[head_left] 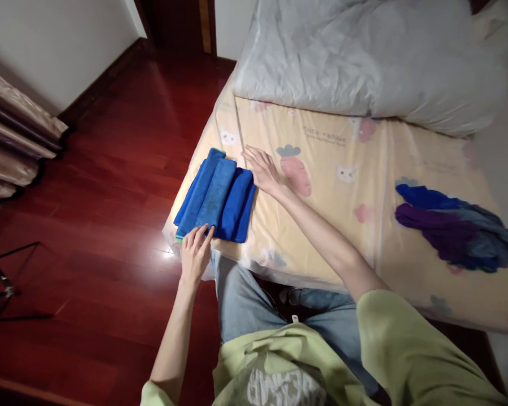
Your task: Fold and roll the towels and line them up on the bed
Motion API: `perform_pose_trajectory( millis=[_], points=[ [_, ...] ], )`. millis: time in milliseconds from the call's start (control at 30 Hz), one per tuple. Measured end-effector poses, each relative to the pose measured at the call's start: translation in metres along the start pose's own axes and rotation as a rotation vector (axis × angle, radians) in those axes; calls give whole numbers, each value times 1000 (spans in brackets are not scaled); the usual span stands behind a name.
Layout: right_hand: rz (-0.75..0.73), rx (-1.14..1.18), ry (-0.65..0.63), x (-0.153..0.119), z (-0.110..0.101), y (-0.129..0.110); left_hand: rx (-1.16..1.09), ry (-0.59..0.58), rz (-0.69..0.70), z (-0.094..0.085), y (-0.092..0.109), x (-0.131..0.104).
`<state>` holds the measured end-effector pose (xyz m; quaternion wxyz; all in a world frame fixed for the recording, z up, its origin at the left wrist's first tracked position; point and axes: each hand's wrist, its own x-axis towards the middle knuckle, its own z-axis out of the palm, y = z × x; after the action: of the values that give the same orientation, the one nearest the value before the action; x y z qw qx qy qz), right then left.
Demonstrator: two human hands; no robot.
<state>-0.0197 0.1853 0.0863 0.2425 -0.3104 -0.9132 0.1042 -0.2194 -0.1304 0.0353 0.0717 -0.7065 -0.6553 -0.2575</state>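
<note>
Several folded blue cloths [218,197] lie overlapping in a row near the bed's left corner. My left hand [197,251] rests its fingertips on the near edge of these cloths, fingers slightly apart and grasping nothing. At the upper right edge of the row is my right hand [262,169], its fingers stretched out and its palm side close to the cloths; it holds nothing. Further right on the bed lies a crumpled heap of blue, purple and grey cloths [457,228], away from both hands.
The bed [322,237] has a yellow patterned sheet. A grey quilt [355,62] covers its far part. Dark red floor [122,169] lies to the left, with a black metal stand [8,290] at the lower left and a curtain [14,135] above it.
</note>
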Motion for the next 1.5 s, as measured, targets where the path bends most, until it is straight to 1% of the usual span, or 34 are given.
perform_pose_trajectory(
  millis=[33, 67, 100, 133, 200, 233, 267, 333, 367, 433, 467, 533, 567, 633, 700, 733, 800, 867, 933, 1000, 1100, 1167, 1200, 1267, 1300, 1333, 1367, 1400, 1467, 1500],
  points=[
    [55, 28, 72, -30, -15, 5, -27, 17, -13, 0, 12, -2],
    [119, 60, 141, -65, -28, 10, -68, 12, -11, 1, 27, -4],
    [198, 100, 197, -107, -41, 14, -122, -15, 10, 3, 44, -6],
    [299, 146, 222, -152, -53, 16, -184, -71, 47, 6, 63, -9],
    [589, 211, 249, -250, -72, 12, -294, -251, 159, 17, 109, -13],
    [669, 204, 274, -299, -80, 7, -325, -372, 222, 24, 134, -16],
    [719, 198, 296, -345, -88, -1, -349, -478, 292, 32, 160, -20],
    [808, 187, 339, -426, -102, -19, -389, -652, 422, 48, 213, -29],
    [854, 177, 355, -459, -110, -28, -412, -721, 492, 56, 239, -33],
    [1019, 157, 444, -510, -122, -42, -451, -829, 626, 71, 287, -42],
    [1092, 143, 494, -528, -126, -46, -467, -865, 689, 78, 307, -44],
    [1201, 115, 595, -551, -130, -49, -494, -899, 783, 91, 341, -43],
    [1227, 105, 632, -558, -130, -47, -504, -898, 812, 99, 354, -37],
    [1260, 102, 680, -565, -127, -39, -511, -861, 817, 116, 371, -18],
    [1267, 112, 699, -567, -124, -31, -497, -784, 740, 138, 376, 9],
    [1268, 124, 709, -567, -122, -27, -487, -739, 674, 150, 375, 24],
    [1271, 180, 748, -566, -121, -23, -465, -650, 498, 173, 365, 49],
    [1273, 279, 804, -566, -121, -20, -461, -545, 331, 193, 351, 64],
    [1266, 381, 866, -566, -121, -19, -465, -429, 274, 209, 338, 68],
    [1252, 434, 924, -567, -120, -19, -427, -349, 282, 220, 331, 64],
    [1288, 433, 1014, -567, -116, -19, -348, -322, 300, 228, 331, 56],
    [1314, 394, 1019, -562, -117, -15, -331, -331, 310, 231, 333, 54],
    [1308, 368, 998, -556, -120, -9, -330, -335, 313, 231, 334, 54],
    [1252, 302, 935, -537, -134, 14, -331, -335, 309, 232, 335, 55],
    [1217, 264, 907, -525, -145, 32, -333, -333, 306, 232, 335, 56],
    [1187, 214, 894, -511, -158, 55, -334, -331, 306, 232, 335, 56],
    [1169, 154, 905, -496, -172, 80, -335, -328, 307, 232, 335, 56],
    [1162, 117, 889, -481, -188, 107, -336, -327, 308, 232, 334, 56],
    [1214, 14, 866, -453, -220, 163, -341, -328, 307, 231, 334, 55],
    [1255, -45, 830, -441, -235, 187, -342, -331, 304, 231, 333, 54]
  ],
)
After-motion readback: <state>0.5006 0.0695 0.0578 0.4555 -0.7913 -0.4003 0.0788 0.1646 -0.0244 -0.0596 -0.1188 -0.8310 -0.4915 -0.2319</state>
